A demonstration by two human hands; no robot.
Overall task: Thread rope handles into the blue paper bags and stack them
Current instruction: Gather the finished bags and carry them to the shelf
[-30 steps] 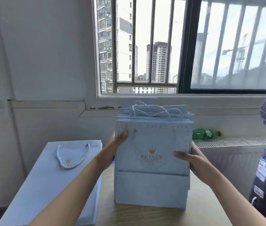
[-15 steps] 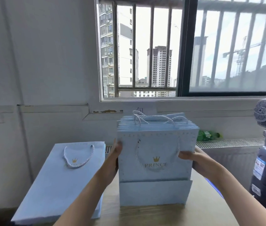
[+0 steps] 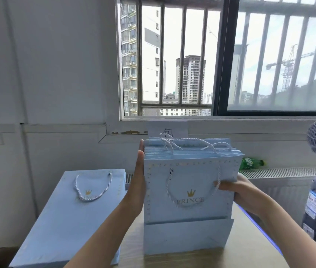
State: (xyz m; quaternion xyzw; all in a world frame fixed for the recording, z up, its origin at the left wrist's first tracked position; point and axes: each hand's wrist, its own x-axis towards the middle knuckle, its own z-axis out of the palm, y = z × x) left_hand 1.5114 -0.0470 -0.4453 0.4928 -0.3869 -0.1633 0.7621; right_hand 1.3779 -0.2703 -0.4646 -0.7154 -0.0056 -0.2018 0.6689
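Squaring the upright stack of bags (image 3: 189,190) on the table (image 3: 250,246), I keep my left hand (image 3: 138,182) flat against its side. My right hand (image 3: 240,190) grips the opposite edge, thumb across the front; I'd press evenly so no rope handle (image 3: 192,190) snags.

Wooden table (image 3: 246,246), light tan top, set below the window. On it: one upright bundle of blue paper bags (image 3: 188,200), standing on its folded bottom edge between the left hand (image 3: 138,182) and the right hand (image 3: 238,190); white rope handles at its top and front. Outward of the left hand's hold: a flat stack of blue bags (image 3: 70,219), topmost bag with a rope handle.
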